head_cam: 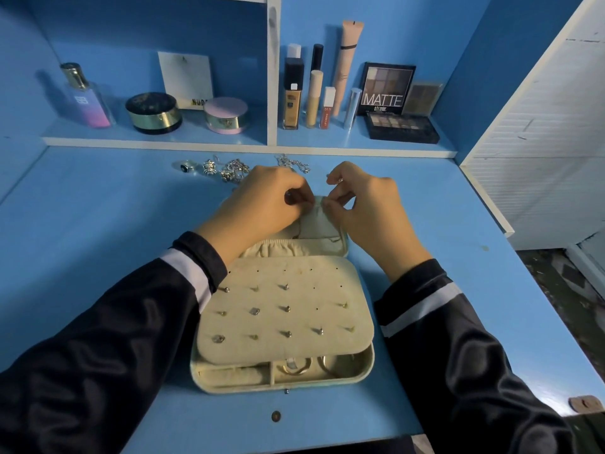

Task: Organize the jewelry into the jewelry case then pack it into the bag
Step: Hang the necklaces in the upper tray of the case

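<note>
We pinch the lid strap, left hand and right hand | risk: tugging jolts jewelry case, studs drop

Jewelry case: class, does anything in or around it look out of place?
Yes. A ring and a tangle of chains lie loose on the desk beyond the jewelry case, not yet inside it. A small round object also sits alone near the desk's front edge.

Home vanity: cosmetics shelf
</note>
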`<act>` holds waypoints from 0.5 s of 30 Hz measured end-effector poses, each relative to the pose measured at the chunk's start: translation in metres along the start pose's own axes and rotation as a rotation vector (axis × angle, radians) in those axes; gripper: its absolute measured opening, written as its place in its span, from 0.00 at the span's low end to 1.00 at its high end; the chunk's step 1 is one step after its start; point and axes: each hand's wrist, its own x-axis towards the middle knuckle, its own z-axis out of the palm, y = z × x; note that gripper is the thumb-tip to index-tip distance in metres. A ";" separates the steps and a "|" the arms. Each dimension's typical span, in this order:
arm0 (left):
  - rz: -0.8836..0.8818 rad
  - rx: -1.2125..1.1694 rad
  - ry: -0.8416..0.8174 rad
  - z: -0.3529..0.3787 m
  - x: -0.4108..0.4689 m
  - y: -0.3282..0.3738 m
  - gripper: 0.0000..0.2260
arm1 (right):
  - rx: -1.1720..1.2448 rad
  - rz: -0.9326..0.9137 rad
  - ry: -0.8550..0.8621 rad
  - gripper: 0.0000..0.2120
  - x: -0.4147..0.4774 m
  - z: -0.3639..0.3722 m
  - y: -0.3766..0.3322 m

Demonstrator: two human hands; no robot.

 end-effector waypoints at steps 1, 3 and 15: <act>-0.001 -0.005 0.002 0.000 0.000 0.000 0.06 | -0.012 -0.005 0.001 0.12 0.000 -0.001 0.001; 0.000 -0.012 0.003 0.001 0.000 -0.001 0.06 | -0.009 -0.013 -0.003 0.12 0.001 -0.002 0.005; -0.005 0.035 -0.056 0.003 0.003 -0.002 0.05 | -0.101 -0.131 -0.060 0.07 0.008 0.001 0.009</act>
